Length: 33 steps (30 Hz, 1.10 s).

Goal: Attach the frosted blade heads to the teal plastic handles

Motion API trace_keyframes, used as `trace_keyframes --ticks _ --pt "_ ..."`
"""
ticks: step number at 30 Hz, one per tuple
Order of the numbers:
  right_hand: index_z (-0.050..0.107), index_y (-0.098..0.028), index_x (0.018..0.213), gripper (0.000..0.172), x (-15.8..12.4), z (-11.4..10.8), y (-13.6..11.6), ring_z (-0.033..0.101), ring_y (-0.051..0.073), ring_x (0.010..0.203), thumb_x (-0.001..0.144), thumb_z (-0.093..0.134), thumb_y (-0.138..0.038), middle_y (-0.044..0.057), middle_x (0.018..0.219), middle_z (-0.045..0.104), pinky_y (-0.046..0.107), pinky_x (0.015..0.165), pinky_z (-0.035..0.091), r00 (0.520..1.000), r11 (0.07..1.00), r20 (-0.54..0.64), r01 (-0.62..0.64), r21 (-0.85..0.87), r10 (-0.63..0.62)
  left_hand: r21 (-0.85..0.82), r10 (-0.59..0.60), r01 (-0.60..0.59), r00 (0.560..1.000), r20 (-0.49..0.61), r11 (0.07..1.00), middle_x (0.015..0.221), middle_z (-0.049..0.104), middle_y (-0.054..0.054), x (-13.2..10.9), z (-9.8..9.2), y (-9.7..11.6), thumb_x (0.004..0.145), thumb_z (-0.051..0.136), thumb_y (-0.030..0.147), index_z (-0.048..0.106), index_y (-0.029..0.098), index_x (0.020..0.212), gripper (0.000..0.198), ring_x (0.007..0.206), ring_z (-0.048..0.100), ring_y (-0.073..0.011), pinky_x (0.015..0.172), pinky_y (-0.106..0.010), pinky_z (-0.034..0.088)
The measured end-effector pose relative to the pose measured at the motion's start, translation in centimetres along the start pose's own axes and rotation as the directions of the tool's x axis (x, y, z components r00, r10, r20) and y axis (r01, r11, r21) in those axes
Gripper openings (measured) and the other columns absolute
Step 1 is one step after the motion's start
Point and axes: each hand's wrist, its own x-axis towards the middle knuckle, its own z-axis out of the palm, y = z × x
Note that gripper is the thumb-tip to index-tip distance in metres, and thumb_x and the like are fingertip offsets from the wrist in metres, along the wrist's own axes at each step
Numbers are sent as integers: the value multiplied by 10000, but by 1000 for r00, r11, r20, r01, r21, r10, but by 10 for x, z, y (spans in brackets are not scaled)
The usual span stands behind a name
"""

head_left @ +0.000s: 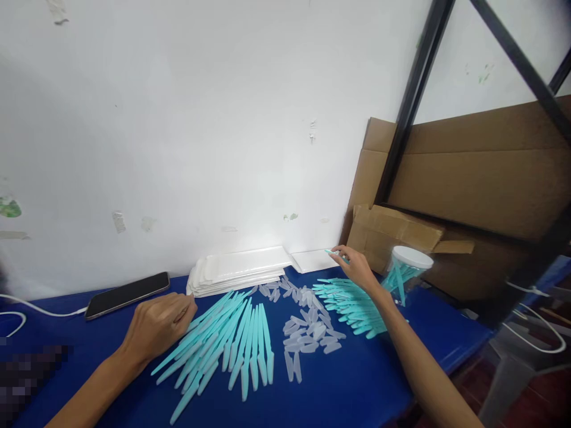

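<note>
My right hand [353,265] reaches to the back of the table, pinching a turquoise razor [329,251] over a white envelope [312,260]. Below that wrist lies a pile of turquoise razors [350,303]. My left hand [159,324] is curled into a fist beside a larger fanned pile of turquoise razors [218,342]; whether it holds anything is hidden. Between the two piles are scattered many translucent blade caps [312,327]. A stack of white envelopes [238,266] lies behind them against the wall.
A phone [129,294] on a white cable lies at the back left of the blue table [339,398]. At the right stands a clear jar [405,276] with a white lid and turquoise razors inside. Cardboard [482,166] and a black metal frame [413,101] rise behind it.
</note>
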Motion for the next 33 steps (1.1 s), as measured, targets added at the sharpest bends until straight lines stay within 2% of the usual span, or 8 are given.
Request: trace_keyframes --ticks 7,10,15,20,24,29,31,33 --pt "687 -235 1083 329 3 -7 -28 659 249 897 971 496 -478 83 970 710 361 804 487 997 997 -17 73 -18 -73 -11 44 -43 999 26 999 558 485 40 17 -11 36 889 602 122 514 185 614 295 517 445 -116 552 -299 349" --pt "717 -259 1036 290 -4 -24 -49 681 269 907 969 516 -457 71 988 740 371 787 494 997 997 -8 75 -17 -75 -128 60 -54 998 38 990 601 526 16 25 -17 65 887 596 118 540 187 659 245 581 483 -145 578 -310 404" --pt "684 -300 1170 314 -43 -49 -98 680 267 950 1012 435 -409 55 1049 734 379 801 517 996 998 -70 62 14 -61 -381 56 -14 994 98 925 821 675 -58 32 -23 112 914 534 134 648 212 886 141 839 603 -237 758 -410 511" --pt "664 -410 1233 299 -69 -55 -131 670 247 959 1002 478 -449 7 1076 725 368 777 523 993 991 81 73 115 -83 -440 64 -18 994 89 898 924 725 -75 37 -30 146 891 582 154 689 236 1104 252 961 641 -258 766 -386 569" --pt "660 -370 1276 329 -68 -55 -142 665 241 939 1018 463 -428 31 1071 724 355 773 500 975 989 196 84 120 -107 -332 173 -111 971 165 937 1142 736 -29 36 -35 156 904 563 172 663 247 1226 345 1149 633 -243 954 -354 563" --pt "685 -341 1246 306 -67 -51 -146 655 194 914 1029 473 -377 15 1028 726 299 782 460 947 988 301 69 140 -109 -278 377 -296 873 309 914 1368 633 -5 31 -25 157 924 557 182 580 198 1355 432 1296 556 -252 1060 -356 506" --pt "696 -344 1226 292 -67 -51 -145 653 187 932 1027 484 -373 4 1027 728 289 778 450 939 986 325 61 157 -110 -335 424 -323 855 299 885 1346 649 -8 28 -18 157 940 540 171 595 190 1337 401 1306 551 -255 1083 -364 485" --pt "693 -355 1229 285 -68 -53 -143 654 183 926 1025 494 -366 -7 1020 730 286 772 443 941 987 325 44 153 -93 -389 418 -305 874 248 869 1292 683 -11 24 -13 158 977 476 155 622 185 1296 352 1285 574 -248 1099 -383 467"
